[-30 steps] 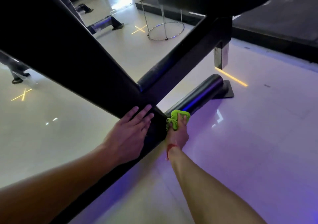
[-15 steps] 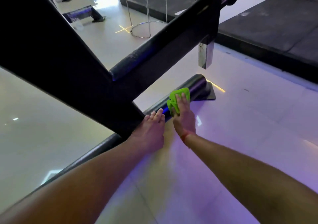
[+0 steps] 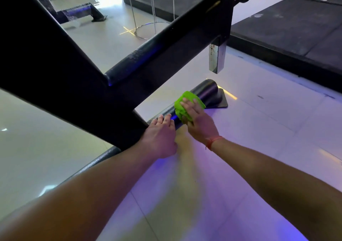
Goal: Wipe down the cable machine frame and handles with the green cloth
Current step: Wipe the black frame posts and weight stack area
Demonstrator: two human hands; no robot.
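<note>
The right hand [image 3: 199, 124] presses the cloth [image 3: 187, 104] flat onto the base tube [image 3: 207, 91] of the frame [image 3: 74, 74]. Its fingers [image 3: 188, 107] are spread over the cloth rather than closed around it, so the cloth sits under the fingers and palm, bunched, with green showing past the fingertips and on the thumb side. The cloth lies on the upper curve of the tube, near the tube's far end and its floor plate [image 3: 221, 101]. The left hand [image 3: 160, 137] lies open, fingers together, on the same tube just beside the cloth, close to where the slanted beam meets the base. It holds nothing. A red thread [image 3: 212, 141] circles the right wrist. The floor [image 3: 259, 148] is glossy tile.
</note>
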